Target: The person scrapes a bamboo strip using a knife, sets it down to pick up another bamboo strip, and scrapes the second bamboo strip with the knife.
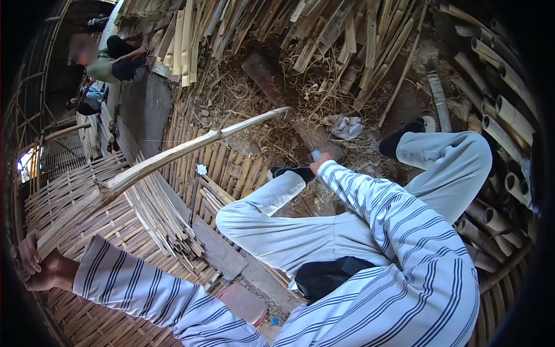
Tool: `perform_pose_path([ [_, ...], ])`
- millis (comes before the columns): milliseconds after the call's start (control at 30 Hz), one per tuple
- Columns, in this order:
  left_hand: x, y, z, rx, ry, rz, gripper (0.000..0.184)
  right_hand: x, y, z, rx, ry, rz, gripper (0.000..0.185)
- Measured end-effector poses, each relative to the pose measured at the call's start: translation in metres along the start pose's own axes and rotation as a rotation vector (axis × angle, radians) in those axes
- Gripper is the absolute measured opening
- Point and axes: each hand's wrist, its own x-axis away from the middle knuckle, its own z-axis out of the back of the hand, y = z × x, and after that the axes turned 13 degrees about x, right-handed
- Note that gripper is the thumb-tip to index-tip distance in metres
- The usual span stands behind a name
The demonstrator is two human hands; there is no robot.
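Observation:
On the far left, my left hand (pixel 45 267) is closed around the thick end of a long, pale stripped branch (pixel 159 159). It slants up and to the right, with knots along it, and its thin tip is over the shavings. My right hand (pixel 325 162) grips the grey handle of a long knife (pixel 313 151), low between my legs. Its narrow dark blade points up and to the left, near the branch's tip, and is hard to tell from the brown ground. I cannot tell whether blade and branch touch.
Split bamboo strips (pixel 324 29) are heaped ahead, with curly shavings (pixel 231 98) below. Bamboo poles (pixel 514 115) are stacked at right. Woven bamboo matting (pixel 110 228) and a bundle of thin strips (pixel 162 214) lie at left. A co-worker (pixel 110 63) sits at upper left.

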Motion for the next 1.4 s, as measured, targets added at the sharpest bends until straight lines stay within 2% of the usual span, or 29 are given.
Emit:
perform_pose_path([
  [33, 0.0, 0.0, 0.002, 0.007, 0.007, -0.036, 0.022, 0.0, -0.006, 0.002, -0.018, 0.013, -0.01, 0.046],
  [133, 0.009, -0.003, 0.008, 0.321, -0.2, 0.075, 0.017, 0.003, -0.02, 0.005, -0.068, 0.045, -0.003, 0.05],
  [267, 0.019, -0.057, -0.033, 1.084, -0.743, 0.318, 0.01, 0.009, -0.033, 0.027, -0.13, 0.061, 0.132, 0.049],
  [333, 0.011, -0.052, -0.025, 0.99, -0.763, 0.3, 0.013, 0.03, -0.048, 0.048, -0.1, 0.138, 0.227, 0.047],
  [400, 0.008, -0.04, -0.012, 0.809, -0.695, 0.244, 0.02, 0.041, -0.064, 0.065, 0.003, 0.115, 0.371, 0.047],
  [467, -0.001, -0.012, 0.011, 0.672, -0.49, 0.18, 0.029, 0.065, -0.076, 0.083, -0.023, 0.155, 0.427, 0.045],
  [500, -0.007, 0.001, 0.015, 0.626, -0.317, 0.147, 0.032, 0.075, -0.081, 0.09, -0.038, 0.174, 0.458, 0.045],
  [600, -0.01, -0.01, 0.012, 0.176, -0.356, 0.206, 0.042, 0.085, -0.091, 0.099, 0.008, 0.173, 0.445, 0.043],
  [667, -0.004, -0.025, 0.006, -0.189, -0.021, -0.173, 0.043, 0.102, -0.095, 0.111, -0.015, 0.101, 0.437, 0.046],
  [700, 0.01, -0.054, -0.038, -0.357, 0.182, -0.332, 0.06, 0.108, -0.098, 0.117, -0.037, 0.035, 0.438, 0.052],
  [733, 0.01, -0.053, -0.038, -0.394, 0.171, -0.321, 0.068, 0.115, -0.1, 0.122, -0.057, -0.031, 0.437, 0.058],
  [800, 0.02, -0.047, -0.032, -0.472, 0.161, -0.294, 0.084, 0.137, -0.105, 0.127, -0.145, 0.075, 0.492, 0.055],
  [833, 0.023, -0.033, -0.023, -0.477, 0.119, -0.198, 0.099, 0.145, -0.109, 0.13, -0.203, 0.108, 0.522, 0.055],
  [933, 0.031, -0.015, -0.014, -0.368, 0.087, -0.169, 0.096, 0.167, -0.111, 0.14, -0.231, 0.193, 0.646, 0.057],
  [967, 0.028, -0.012, -0.01, -0.165, 0.046, -0.09, 0.094, 0.177, -0.109, 0.15, -0.224, 0.193, 0.675, 0.057],
  [1033, 0.033, -0.014, 0.0, -0.13, 0.093, -0.231, 0.092, 0.18, -0.101, 0.15, -0.219, 0.278, 0.716, 0.053],
  [1100, 0.049, -0.058, -0.056, -0.267, 0.282, -0.422, 0.066, 0.179, -0.086, 0.148, -0.196, 0.307, 0.767, 0.05],
  [1167, 0.041, -0.022, -0.023, -0.073, -0.033, -0.164, 0.046, 0.175, -0.073, 0.141, -0.178, 0.335, 0.767, 0.045],
  [1267, 0.044, -0.017, -0.03, 0.037, -0.111, -0.071, 0.016, 0.177, -0.066, 0.127, -0.17, 0.332, 0.737, 0.043],
  [1300, 0.042, -0.005, -0.017, 0.061, -0.18, -0.017, 0.017, 0.181, -0.066, 0.121, -0.198, 0.407, 0.835, 0.04],
  [1333, 0.04, 0.004, -0.004, 0.086, -0.248, 0.037, 0.02, 0.183, -0.067, 0.118, -0.199, 0.377, 0.852, 0.039],
  [1367, 0.047, -0.011, -0.031, -0.019, -0.014, -0.136, 0.029, 0.185, -0.068, 0.116, -0.201, 0.347, 0.868, 0.038],
  [1400, 0.044, -0.009, -0.028, 0.009, -0.009, -0.127, 0.033, 0.186, -0.069, 0.114, -0.203, 0.319, 0.885, 0.037],
])
